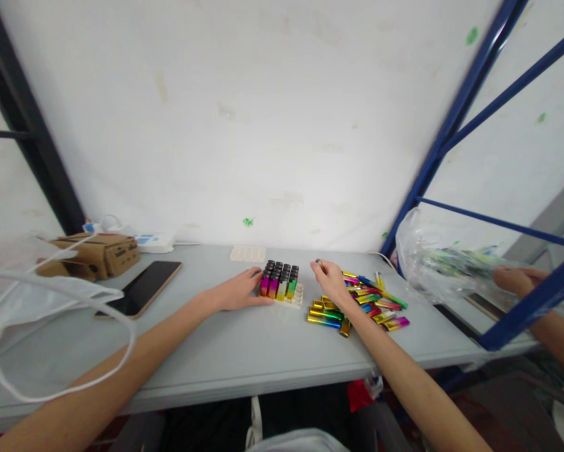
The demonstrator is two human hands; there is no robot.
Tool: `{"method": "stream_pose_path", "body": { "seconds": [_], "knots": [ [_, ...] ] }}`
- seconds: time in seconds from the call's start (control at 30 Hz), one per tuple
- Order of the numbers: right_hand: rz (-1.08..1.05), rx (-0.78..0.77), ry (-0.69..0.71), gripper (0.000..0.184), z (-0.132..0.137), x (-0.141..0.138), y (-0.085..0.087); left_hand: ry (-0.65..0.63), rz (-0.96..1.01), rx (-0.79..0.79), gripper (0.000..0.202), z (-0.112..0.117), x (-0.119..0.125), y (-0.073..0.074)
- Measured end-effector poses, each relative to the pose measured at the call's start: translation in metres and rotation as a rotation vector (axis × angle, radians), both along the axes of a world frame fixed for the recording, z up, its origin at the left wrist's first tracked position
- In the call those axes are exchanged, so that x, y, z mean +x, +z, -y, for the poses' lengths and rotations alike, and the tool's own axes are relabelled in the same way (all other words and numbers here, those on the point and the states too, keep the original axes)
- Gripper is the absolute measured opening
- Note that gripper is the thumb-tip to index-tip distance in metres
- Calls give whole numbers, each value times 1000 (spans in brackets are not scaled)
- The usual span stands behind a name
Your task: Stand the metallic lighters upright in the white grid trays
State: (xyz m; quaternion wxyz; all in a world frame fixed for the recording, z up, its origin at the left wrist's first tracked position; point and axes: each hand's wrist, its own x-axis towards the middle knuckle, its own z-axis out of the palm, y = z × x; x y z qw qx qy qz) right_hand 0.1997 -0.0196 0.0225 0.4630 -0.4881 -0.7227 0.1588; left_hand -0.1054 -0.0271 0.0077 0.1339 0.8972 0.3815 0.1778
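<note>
Shiny multicoloured lighters (280, 285) with black tops stand upright in rows in a white tray (292, 302); bare sockets show along its right side. My left hand (237, 292) grips the tray's left side, thumb along the front and fingers toward the back. Right of the tray, my right hand (329, 280) is closed in a pinch just above the table. A small dark and metallic end of a lighter (318, 261) sticks out at its fingertips; the rest is hidden. Beside and under that wrist lies a loose pile of metallic lighters (371, 300).
Behind the filled tray lies a second white tray (248, 253). To the left are a phone (145, 287), a cardboard box (105, 254) and a looping white cable (133, 333). A blue metal frame (432, 163) rises at right, near a clear plastic bag (432, 263) and another person's hand (514, 279).
</note>
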Motion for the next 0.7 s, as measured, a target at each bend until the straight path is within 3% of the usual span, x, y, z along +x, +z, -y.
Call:
{"method": "stream_pose_path", "body": {
  "seconds": [0.3,0.57,0.7],
  "knots": [
    [14,14,-42,49,2,0,-2,7,1,-15,68,1,1,3],
    [130,40,248,47,14,-3,11,13,-32,-35,72,0,2,2],
    [236,172,232,51,16,-3,12,13,-23,-36,72,0,2,2]
  ]
}}
